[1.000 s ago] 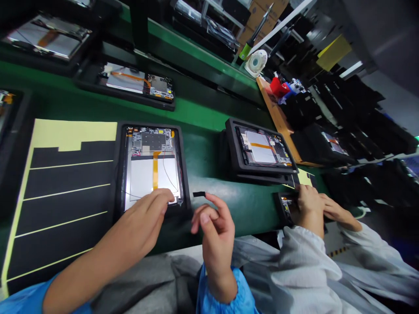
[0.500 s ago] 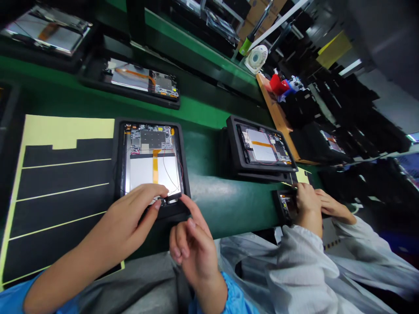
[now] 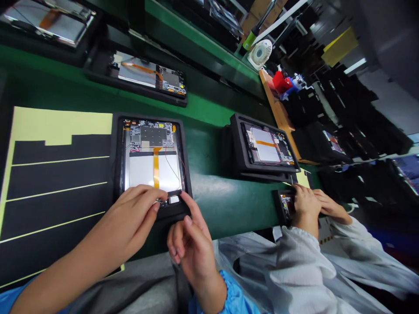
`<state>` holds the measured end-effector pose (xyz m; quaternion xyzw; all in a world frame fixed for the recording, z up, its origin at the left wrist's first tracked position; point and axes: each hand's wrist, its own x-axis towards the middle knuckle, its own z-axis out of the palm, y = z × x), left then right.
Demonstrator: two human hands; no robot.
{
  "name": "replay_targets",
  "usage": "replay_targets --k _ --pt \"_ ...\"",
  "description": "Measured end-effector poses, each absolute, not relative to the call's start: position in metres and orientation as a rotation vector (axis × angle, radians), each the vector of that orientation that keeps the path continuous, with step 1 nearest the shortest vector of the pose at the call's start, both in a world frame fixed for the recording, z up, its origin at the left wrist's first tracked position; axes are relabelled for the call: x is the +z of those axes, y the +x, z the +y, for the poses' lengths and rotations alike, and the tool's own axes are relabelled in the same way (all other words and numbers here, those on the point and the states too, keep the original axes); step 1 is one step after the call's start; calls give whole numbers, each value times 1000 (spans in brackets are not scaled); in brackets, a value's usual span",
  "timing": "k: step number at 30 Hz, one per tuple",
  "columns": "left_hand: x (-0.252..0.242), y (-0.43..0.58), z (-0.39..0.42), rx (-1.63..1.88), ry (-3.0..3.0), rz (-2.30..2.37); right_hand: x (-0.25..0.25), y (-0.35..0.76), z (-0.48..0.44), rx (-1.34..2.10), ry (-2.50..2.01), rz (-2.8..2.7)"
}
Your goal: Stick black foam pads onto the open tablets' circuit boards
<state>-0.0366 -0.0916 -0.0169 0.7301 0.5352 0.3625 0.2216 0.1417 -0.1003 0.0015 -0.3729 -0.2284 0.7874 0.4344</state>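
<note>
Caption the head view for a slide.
Left hand and right hand at a small black strip on an opened tablet in a black tray on a green bench.

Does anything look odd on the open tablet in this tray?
Yes: a thin red wire loops loosely over the tablet's silver panel, not lying flat like the orange ribbon.

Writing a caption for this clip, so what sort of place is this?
Probably a tablet assembly line: opened tablets lie in black foam trays along a green workbench, beside a co-worker's white smock.
</note>
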Motion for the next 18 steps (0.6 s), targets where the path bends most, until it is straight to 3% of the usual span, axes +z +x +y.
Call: replay_targets --k 18 --pt "-17 -38 -85 863 2396 1496 -1 142 -103 1951 -984 -590"
